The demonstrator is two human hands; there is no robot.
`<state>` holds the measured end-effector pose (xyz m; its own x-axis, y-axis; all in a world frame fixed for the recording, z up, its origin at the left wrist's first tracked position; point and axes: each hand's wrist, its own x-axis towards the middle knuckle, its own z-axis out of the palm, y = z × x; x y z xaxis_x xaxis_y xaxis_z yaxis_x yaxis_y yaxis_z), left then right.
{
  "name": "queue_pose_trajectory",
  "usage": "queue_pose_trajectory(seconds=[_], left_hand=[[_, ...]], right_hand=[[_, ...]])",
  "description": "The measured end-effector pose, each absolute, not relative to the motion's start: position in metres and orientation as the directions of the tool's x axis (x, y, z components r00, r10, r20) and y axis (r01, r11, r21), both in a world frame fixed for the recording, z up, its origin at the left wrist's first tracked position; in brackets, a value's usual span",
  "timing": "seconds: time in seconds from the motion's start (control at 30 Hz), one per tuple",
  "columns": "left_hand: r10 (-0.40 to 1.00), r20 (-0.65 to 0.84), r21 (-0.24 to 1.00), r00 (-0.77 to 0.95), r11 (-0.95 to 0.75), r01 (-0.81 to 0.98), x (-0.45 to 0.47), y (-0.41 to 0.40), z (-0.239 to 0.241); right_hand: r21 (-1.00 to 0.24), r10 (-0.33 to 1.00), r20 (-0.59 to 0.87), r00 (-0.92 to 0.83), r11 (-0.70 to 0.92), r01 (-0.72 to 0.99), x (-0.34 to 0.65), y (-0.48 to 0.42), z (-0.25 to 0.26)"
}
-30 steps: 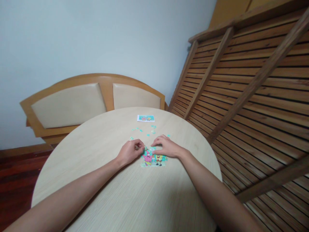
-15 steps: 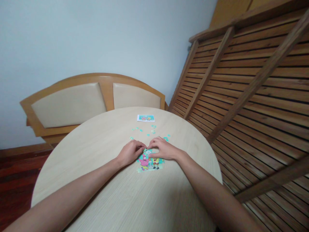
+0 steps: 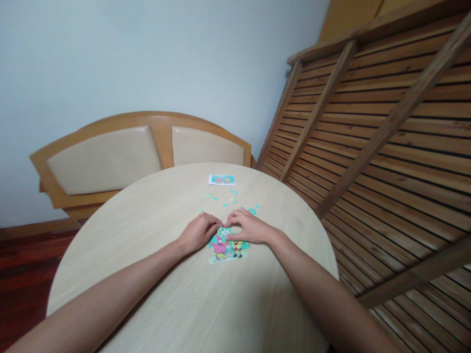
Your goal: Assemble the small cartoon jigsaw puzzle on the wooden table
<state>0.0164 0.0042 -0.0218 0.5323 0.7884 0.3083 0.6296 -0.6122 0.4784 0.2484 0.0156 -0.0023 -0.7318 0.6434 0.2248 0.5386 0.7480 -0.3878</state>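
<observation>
A partly assembled jigsaw puzzle (image 3: 221,247) with cartoon figures, one pink and one yellow, lies flat on the round table (image 3: 176,304). At its upper left edge is my left hand (image 3: 201,230), thumb and fingers pinched together on a small greenish puzzle piece (image 3: 220,229), mostly covered by the fingertips. My right hand (image 3: 246,226) rests over the puzzle's upper right part. Its thumb and index finger are apart in a C shape, with the fingertips near those of my left hand. The right hand hides some of the picture.
Several loose turquoise puzzle pieces (image 3: 234,200) are scattered beyond my hands. Farther back lies a picture card (image 3: 222,180) with a similar cartoon scene. A padded wooden headboard (image 3: 110,157) stands behind the table, and a slatted wooden panel (image 3: 368,147) leans at the right.
Both hands stay almost in the same place at the puzzle's upper edge. Only a very slight shift of the view shows.
</observation>
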Motion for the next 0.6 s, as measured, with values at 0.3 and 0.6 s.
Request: queue_pose_trajectory(seconds=[0.3, 0.6], left_hand=[[0.793, 0.308, 0.478, 0.525, -0.606, 0.636, 0.016, 0.0056, -0.024], [0.782, 0.314, 0.465, 0.539, -0.621, 0.63, 0.017, 0.0031, -0.0213]], right_hand=[[-0.385, 0.643, 0.225, -0.732, 0.749, 0.539, 0.2473, 0.0145, -0.0003], [-0.377, 0.635, 0.232, -0.736, 0.757, 0.534, 0.248, 0.0162, -0.0029]])
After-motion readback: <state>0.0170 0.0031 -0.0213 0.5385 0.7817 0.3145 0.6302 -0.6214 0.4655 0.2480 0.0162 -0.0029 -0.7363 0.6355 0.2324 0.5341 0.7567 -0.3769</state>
